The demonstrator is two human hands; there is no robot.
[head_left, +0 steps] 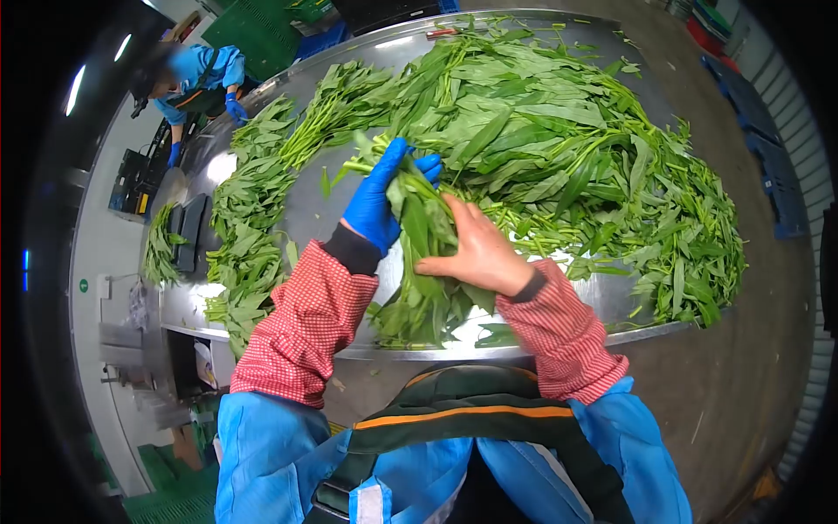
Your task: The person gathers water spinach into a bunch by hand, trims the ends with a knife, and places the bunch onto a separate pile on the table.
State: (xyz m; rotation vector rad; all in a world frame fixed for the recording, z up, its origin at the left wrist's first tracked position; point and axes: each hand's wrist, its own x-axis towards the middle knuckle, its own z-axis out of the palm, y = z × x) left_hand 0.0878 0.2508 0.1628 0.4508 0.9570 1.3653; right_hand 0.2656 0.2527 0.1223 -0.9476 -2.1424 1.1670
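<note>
Head camera is showing both hands working one bunch of leafy green stalks (pixel 419 301), lying just in front of the big loose heap (pixel 576 148) on the steel table (pixel 301 205). The blue-gloved left hand (pixel 377 205) is cupping its upper end while the bare right hand (pixel 480 251) is clasping its middle. Laid rows (pixel 249 236) left of the heap are looking finished; most of the heap seems to be waiting.

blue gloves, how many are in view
3. One on the person's left hand, holding the bunch of greens; two on the co-worker's hands at the far end of the table, upper left. The person's right hand is bare. Others may be hidden.
</note>
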